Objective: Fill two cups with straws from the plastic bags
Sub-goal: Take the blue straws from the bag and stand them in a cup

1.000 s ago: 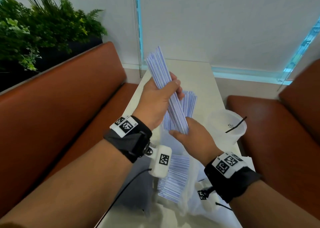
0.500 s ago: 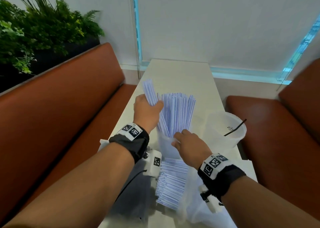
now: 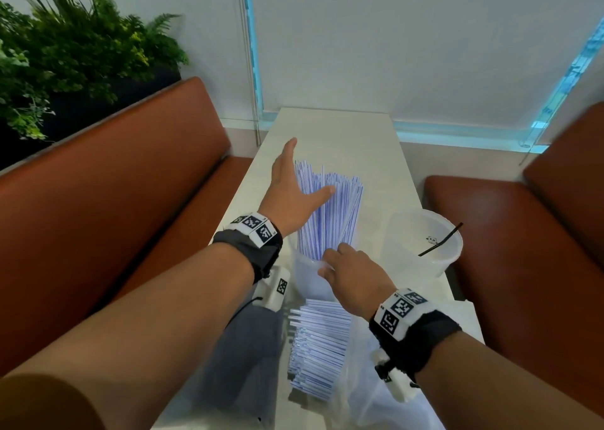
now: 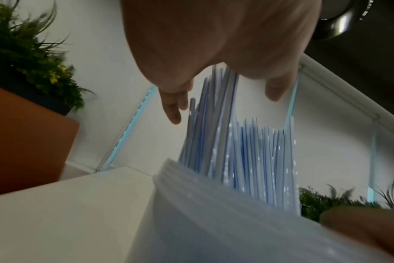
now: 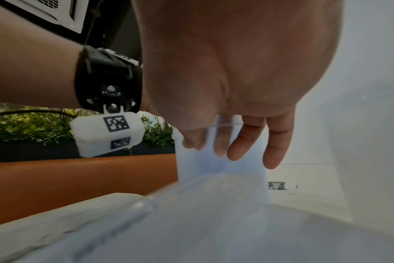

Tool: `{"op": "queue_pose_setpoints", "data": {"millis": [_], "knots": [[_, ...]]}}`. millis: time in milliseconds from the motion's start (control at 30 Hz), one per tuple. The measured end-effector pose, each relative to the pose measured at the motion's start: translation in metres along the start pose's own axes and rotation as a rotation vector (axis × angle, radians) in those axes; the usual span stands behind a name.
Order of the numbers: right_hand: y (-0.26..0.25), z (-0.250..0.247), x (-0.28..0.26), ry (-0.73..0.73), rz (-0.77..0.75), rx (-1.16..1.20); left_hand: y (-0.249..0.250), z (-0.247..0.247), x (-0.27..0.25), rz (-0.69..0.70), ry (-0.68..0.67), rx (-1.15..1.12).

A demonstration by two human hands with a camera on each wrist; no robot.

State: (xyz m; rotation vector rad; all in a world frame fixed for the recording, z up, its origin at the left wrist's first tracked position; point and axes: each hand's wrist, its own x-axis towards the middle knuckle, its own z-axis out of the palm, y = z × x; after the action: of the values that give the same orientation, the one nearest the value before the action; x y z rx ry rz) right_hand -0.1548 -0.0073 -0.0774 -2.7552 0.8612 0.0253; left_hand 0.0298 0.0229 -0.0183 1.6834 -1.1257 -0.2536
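Nearest the camera: a clear plastic bag [image 3: 366,393] lies on the white table [image 3: 333,129], with a heap of blue-striped straws [image 3: 317,341] lying flat in it.
Right hand [image 3: 356,277]: fingers curled over the near rim of the cup [image 3: 309,279], thumb on its wall, gripping it.
Cup: clear plastic, standing upright beyond the bag, packed with upright straws [image 3: 330,207] that fan out above its rim.
Left hand [image 3: 289,194]: spread flat with fingers straight and apart, palm against the left side of the upright straws, holding nothing.
Second cup [image 3: 425,243]: to the right near the table edge, clear, with one black straw [image 3: 441,240] leaning out and a small dark logo too small to read.
Writing: a small black label [image 5: 276,186] on the table reads roughly "Clayo".
Seating: brown padded benches [image 3: 114,201] on both sides of the narrow table.
Far end: a white blind [image 3: 408,44] edged with blue light, and green plants [image 3: 65,54] behind the left bench.
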Motion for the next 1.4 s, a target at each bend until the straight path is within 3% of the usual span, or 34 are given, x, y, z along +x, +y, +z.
{"op": "queue_pose_setpoints", "data": {"millis": [133, 267, 400, 533, 600, 767, 967, 1067, 1400], "knots": [[0.000, 0.001, -0.001, 0.016, 0.002, 0.001, -0.001, 0.007, 0.008, 0.088, -0.228, 0.312], [0.000, 0.002, -0.001, 0.019, 0.001, 0.023, 0.003, 0.009, 0.015, 0.186, -0.168, 0.329], [-0.002, -0.001, -0.002, 0.003, -0.002, 0.004, 0.007, 0.016, 0.016, 0.217, -0.358, 0.525], [-0.003, -0.005, -0.004, -0.024, -0.003, 0.020, 0.018, 0.018, 0.017, 0.336, -0.243, 0.514], [-0.003, -0.007, -0.003, -0.043, 0.003, 0.026, 0.024, 0.026, 0.013, 0.359, -0.290, 0.633], [-0.004, -0.007, -0.001, -0.066, 0.004, 0.000, 0.030, 0.051, 0.009, 0.334, -0.380, 0.803], [-0.001, -0.004, -0.001, -0.062, -0.005, 0.014, 0.027, 0.042, 0.031, 0.126, -0.278, 0.771], [0.000, -0.002, 0.000, -0.036, -0.009, 0.016, 0.021, 0.032, 0.035, 0.141, -0.235, 0.681], [0.002, -0.002, 0.000, -0.007, -0.028, 0.023, 0.018, 0.017, 0.037, 0.162, -0.373, 0.734]]}}
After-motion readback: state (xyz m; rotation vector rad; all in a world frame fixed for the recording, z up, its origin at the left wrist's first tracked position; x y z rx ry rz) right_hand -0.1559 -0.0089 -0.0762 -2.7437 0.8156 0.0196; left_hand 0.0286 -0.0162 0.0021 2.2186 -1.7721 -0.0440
